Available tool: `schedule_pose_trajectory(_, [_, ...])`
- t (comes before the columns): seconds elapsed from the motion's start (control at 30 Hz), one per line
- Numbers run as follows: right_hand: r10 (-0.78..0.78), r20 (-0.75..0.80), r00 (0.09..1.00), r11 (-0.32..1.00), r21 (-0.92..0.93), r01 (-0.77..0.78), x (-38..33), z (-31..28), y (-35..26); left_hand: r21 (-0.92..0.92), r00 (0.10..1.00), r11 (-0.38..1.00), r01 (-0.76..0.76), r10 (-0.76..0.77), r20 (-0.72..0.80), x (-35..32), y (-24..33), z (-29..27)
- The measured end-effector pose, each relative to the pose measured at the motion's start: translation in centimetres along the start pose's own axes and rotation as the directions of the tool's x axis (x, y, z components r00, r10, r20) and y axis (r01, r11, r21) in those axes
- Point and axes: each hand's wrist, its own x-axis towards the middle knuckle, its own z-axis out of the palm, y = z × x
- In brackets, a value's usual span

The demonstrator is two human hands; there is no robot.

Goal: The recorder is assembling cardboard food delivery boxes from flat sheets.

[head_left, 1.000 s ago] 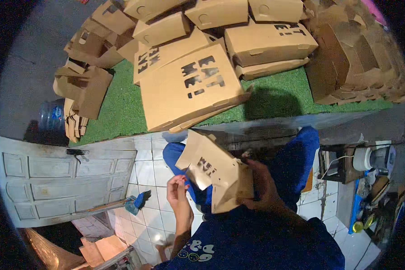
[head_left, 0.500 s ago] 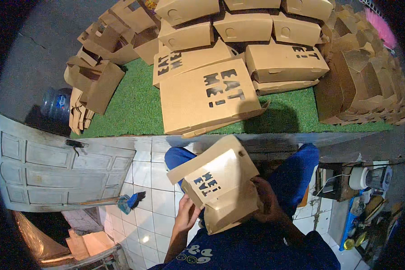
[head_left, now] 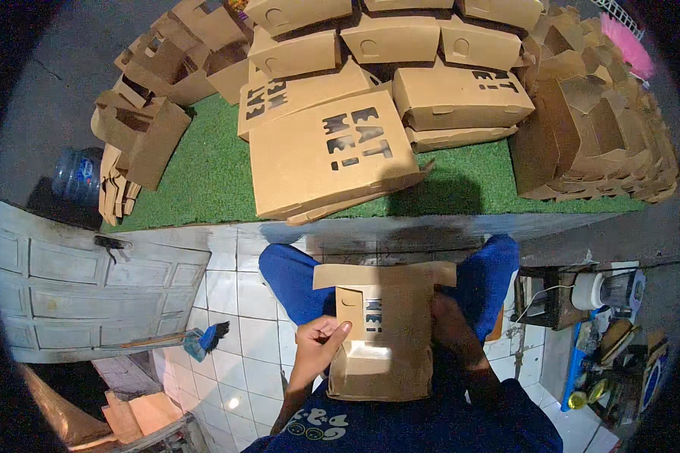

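Observation:
A brown cardboard box (head_left: 391,336), partly folded with cut-out lettering in one panel, stands over my lap. Its wide upper flap (head_left: 381,276) spreads out toward the table. My left hand (head_left: 321,340) is closed on the box's left edge, thumb against a narrow side flap (head_left: 349,313) that has a curved slit. At the right edge my right hand (head_left: 455,332) grips the same box; it lies in shadow and its fingers are partly hidden behind the cardboard.
Ahead, a table with green turf (head_left: 211,166) bears stacked closed boxes (head_left: 325,151), with open cartons at left (head_left: 140,136) and right (head_left: 582,143). A white door (head_left: 91,279) and a broom (head_left: 208,340) are at left. A cluttered rack (head_left: 601,355) stands at right.
The box has turned from a slant to nearly square with me and come lower. Its left side flap now shows under my left thumb. Both hands keep hold of it.

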Motion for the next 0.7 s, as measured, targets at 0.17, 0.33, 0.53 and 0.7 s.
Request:
schedule_pose_trajectory(0.17, [0.263,-0.061,0.963,0.941,0.236,-0.243,0.8,0.0,-0.9,-0.199,0.999,0.979,-0.045,0.04,-0.027,-0.1,-0.2,-0.5])
schedule_pose_trajectory(0.33, [0.057,-0.115,0.992,0.975,0.221,-0.031,0.9,-0.1,-2.7,-0.062,0.994,0.998,-0.031,0.024,-0.111,0.6,-0.8,-1.0])
schedule_pose_trajectory(0.53, [0.222,0.077,0.972,0.963,0.137,-0.231,0.7,-1.2,-1.7,-0.126,0.999,0.992,-0.026,0.031,0.032,1.0,0.0,-1.6])
schedule_pose_trajectory(0.7, [0.073,0.075,0.995,0.93,0.355,-0.095,1.4,-0.2,-1.9,-0.068,0.995,0.994,-0.086,0.089,0.042,2.3,1.0,-2.1])
